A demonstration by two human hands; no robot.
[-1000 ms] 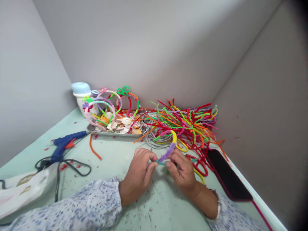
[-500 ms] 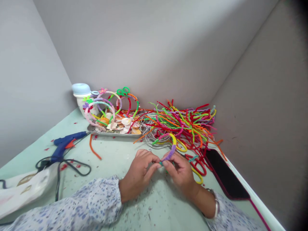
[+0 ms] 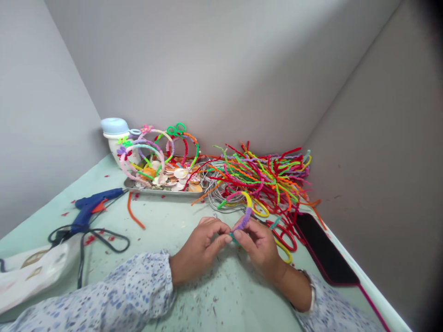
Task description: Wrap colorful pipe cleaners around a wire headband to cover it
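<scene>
Between my two hands is a curved headband (image 3: pixel 247 213) wrapped in pipe cleaner, with purple, yellow, pink and green sections along its arc. My left hand (image 3: pixel 203 246) pinches its near end, where a teal strand (image 3: pixel 232 235) shows at the fingertips. My right hand (image 3: pixel 259 246) grips the purple section close beside it, thumb and forefinger pressed together. The thumbs and fingers hide most of the teal strand. Just beyond my right hand lie red-handled scissors (image 3: pixel 286 237) and a yellow loop (image 3: pixel 285 252).
A metal tray (image 3: pixel 166 191) of shells (image 3: pixel 180 173) stands at the back, with several finished headbands (image 3: pixel 145 146) above it. Right of it lies a heap of pipe cleaners (image 3: pixel 266 173). A blue glue gun (image 3: pixel 85 214), an orange pipe cleaner (image 3: pixel 133 213), a bottle (image 3: pixel 116 138) and a phone (image 3: pixel 325 249) surround the work area.
Both hands stay almost in place, still pinching the headband at the teal strand. The view has shifted slightly.
</scene>
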